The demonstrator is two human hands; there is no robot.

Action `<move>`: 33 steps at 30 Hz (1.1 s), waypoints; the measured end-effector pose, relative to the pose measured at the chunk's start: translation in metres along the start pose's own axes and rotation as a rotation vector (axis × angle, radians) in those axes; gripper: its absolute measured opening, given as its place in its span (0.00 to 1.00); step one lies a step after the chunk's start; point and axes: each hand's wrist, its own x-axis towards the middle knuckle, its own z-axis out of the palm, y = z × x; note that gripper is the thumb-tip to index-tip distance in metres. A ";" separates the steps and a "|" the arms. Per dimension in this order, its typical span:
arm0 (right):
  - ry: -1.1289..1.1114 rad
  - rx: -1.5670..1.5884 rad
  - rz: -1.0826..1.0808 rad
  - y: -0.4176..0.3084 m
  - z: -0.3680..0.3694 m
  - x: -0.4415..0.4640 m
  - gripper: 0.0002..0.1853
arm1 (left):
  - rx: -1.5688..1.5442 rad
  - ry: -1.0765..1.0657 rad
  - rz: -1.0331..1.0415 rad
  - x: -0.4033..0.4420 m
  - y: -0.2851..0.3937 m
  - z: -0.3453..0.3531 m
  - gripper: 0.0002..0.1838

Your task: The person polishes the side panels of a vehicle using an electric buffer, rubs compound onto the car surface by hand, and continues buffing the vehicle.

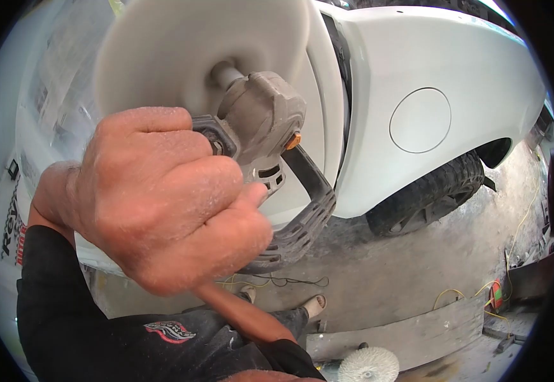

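Rotary polisher (261,111) fills the upper middle of the head view, its gear housing dusty and fitted with an orange button (293,141). The left hand (169,197) is clamped around its handle in a fist, beside a black loop guard (320,202) that curves down behind the fingers. The right forearm (248,313) reaches up behind that fist — the right hand itself is hidden, so I cannot tell how it grips. On the spindle, a broad pale buffing pad (162,38) is blurred; whether it touches the bodywork is unclear.

To the right stands a white vehicle fender (417,51) with a round fuel-filler flap (420,121), a black tyre (417,200) under its arch. Below lie the concrete floor (347,270), a grey curved panel (404,334), a yellow cord (446,293) and — near the bottom edge — a shaggy wool pad (368,366). A black T-shirt (67,293) covers the person's torso.
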 end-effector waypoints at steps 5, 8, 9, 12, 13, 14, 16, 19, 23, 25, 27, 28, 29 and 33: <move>0.061 -0.044 -0.056 -0.013 0.007 0.006 0.16 | 0.002 -0.078 0.009 0.001 0.003 -0.007 0.17; 0.153 -0.188 -0.030 -0.021 0.016 0.005 0.24 | 0.075 -0.054 0.002 -0.006 -0.001 -0.008 0.16; 0.197 -0.138 0.022 -0.029 0.013 0.008 0.28 | 0.115 -0.036 -0.033 -0.008 -0.004 -0.011 0.15; 0.308 0.196 0.267 -0.076 -0.038 0.050 0.40 | 0.179 0.071 -0.103 -0.013 -0.015 -0.021 0.14; 0.284 0.148 0.281 -0.079 -0.053 0.054 0.42 | 0.189 0.115 -0.130 -0.016 -0.020 -0.024 0.14; 0.251 0.097 0.290 -0.081 -0.069 0.059 0.45 | 0.201 0.214 -0.106 -0.022 -0.029 -0.021 0.13; 0.242 -0.159 0.211 -0.082 -0.103 0.068 0.46 | 0.236 0.410 -0.078 -0.040 -0.053 -0.010 0.11; 0.269 -0.363 0.174 -0.110 -0.154 0.086 0.46 | 0.073 0.501 -0.241 -0.048 -0.067 0.007 0.07; 0.306 -0.604 0.120 -0.123 -0.212 0.108 0.45 | -0.380 0.557 -0.351 -0.031 -0.071 0.022 0.08; 0.374 -0.812 0.016 -0.121 -0.242 0.121 0.45 | -0.601 0.472 -0.344 -0.023 -0.073 0.025 0.08; 0.371 -0.884 -0.061 -0.125 -0.271 0.135 0.46 | -0.611 0.466 -0.356 -0.016 -0.073 0.042 0.12; 0.374 -0.991 -0.144 -0.125 -0.283 0.138 0.47 | -0.571 0.478 -0.364 -0.014 -0.070 0.053 0.15; 0.379 -1.095 -0.232 -0.124 -0.294 0.141 0.47 | -0.572 0.490 -0.343 -0.015 -0.069 0.060 0.13; 0.461 -1.132 -0.308 -0.096 -0.334 0.147 0.48 | -0.468 0.615 -0.236 -0.012 -0.058 0.095 0.13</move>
